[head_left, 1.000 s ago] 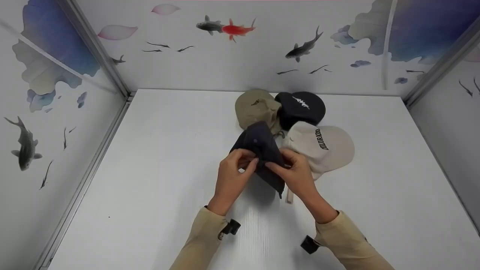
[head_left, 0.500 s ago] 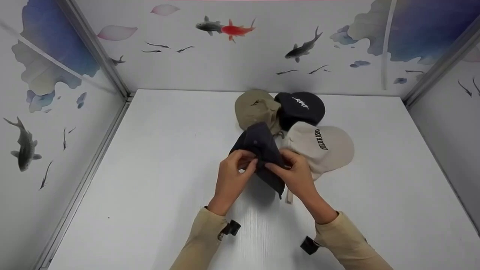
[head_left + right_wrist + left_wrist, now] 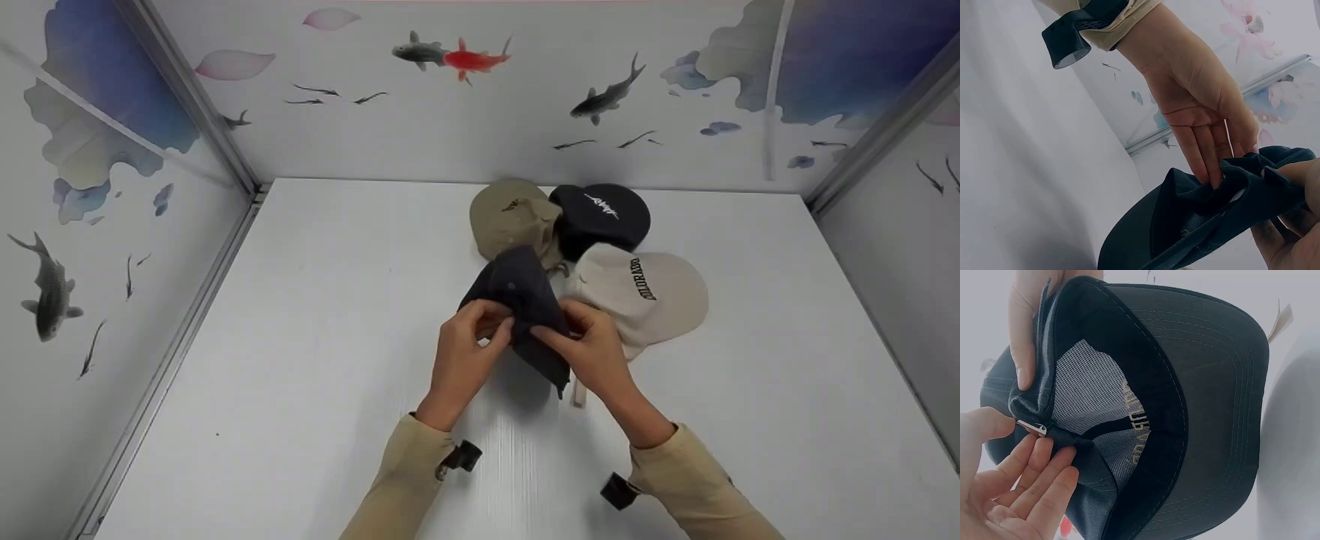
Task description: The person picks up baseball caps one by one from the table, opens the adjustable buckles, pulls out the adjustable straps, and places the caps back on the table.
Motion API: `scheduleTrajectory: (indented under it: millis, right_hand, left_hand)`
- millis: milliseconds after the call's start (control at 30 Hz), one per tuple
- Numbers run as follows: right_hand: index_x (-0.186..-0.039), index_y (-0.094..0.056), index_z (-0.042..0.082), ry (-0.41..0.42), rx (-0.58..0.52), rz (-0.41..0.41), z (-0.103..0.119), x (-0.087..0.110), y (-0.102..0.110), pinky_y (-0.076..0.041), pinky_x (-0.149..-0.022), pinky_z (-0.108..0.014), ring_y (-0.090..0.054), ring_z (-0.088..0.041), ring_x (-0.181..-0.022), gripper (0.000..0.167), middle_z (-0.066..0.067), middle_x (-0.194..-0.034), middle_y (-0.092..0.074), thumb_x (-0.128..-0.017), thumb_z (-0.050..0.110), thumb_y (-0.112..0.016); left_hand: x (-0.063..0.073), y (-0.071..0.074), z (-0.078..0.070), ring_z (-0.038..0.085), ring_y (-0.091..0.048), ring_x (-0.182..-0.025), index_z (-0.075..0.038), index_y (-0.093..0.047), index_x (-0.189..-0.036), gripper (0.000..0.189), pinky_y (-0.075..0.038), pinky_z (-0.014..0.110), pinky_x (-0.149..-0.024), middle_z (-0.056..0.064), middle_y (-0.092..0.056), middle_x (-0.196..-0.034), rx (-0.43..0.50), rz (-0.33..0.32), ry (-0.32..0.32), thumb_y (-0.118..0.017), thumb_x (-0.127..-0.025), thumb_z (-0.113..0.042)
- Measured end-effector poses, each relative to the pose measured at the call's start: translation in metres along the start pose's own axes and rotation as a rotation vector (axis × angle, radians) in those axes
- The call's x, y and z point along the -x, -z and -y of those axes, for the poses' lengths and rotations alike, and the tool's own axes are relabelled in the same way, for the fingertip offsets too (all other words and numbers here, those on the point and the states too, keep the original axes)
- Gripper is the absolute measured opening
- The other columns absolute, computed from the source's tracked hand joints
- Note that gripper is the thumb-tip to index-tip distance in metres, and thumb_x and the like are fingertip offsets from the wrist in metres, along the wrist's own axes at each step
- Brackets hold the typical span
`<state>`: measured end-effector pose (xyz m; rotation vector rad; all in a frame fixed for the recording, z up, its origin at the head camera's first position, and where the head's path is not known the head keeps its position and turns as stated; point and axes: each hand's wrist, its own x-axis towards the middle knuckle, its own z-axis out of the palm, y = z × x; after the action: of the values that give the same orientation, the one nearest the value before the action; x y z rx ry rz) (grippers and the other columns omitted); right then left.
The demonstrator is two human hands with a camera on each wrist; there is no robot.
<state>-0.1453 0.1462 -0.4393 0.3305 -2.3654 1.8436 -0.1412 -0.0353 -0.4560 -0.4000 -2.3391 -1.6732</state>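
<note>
Both hands hold a dark navy baseball cap (image 3: 525, 281) over the table, near the middle of the head view. My left hand (image 3: 461, 352) pinches the small metal buckle (image 3: 1032, 426) on the cap's back strap between thumb and fingers. On the other side of the strap, my right hand (image 3: 596, 349) grips the cap's back edge with thumb and fingers. The left wrist view looks into the cap, with its mesh lining (image 3: 1086, 385), embroidery seen from behind, and the underside of the brim (image 3: 1216, 382) to the right.
Behind the held cap lie an olive cap (image 3: 506, 217) and a black cap (image 3: 611, 217) with white lettering. A cream cap (image 3: 667, 300) marked COLORADO lies to the right, its strap (image 3: 579, 394) trailing forward. Printed panels (image 3: 480, 135) wall the white table (image 3: 322, 300).
The top of the navy cap has dipped very slightly. Both hands keep the same hold, and the other caps lie where they were.
</note>
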Motion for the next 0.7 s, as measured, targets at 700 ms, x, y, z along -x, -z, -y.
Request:
scheduleTrajectory:
  millis: [700]
  right_hand:
    - [-0.09, -0.074, 0.006, -0.013, -0.001, 0.003, -0.0036, -0.0009, 0.001, -0.053, -0.063, -0.02, -0.065, -0.007, -0.07, 0.009, -0.012, -0.08, -0.072, -0.083, 0.006, -0.08]
  left_hand:
    - [0.0006, -0.0022, 0.0022, 0.015, -0.072, -0.097, -0.005, -0.068, -0.106, 0.012, -0.058, 0.024, -0.087, 0.01, -0.068, -0.104, 0.017, 0.004, 0.005, -0.064, -0.096, -0.011]
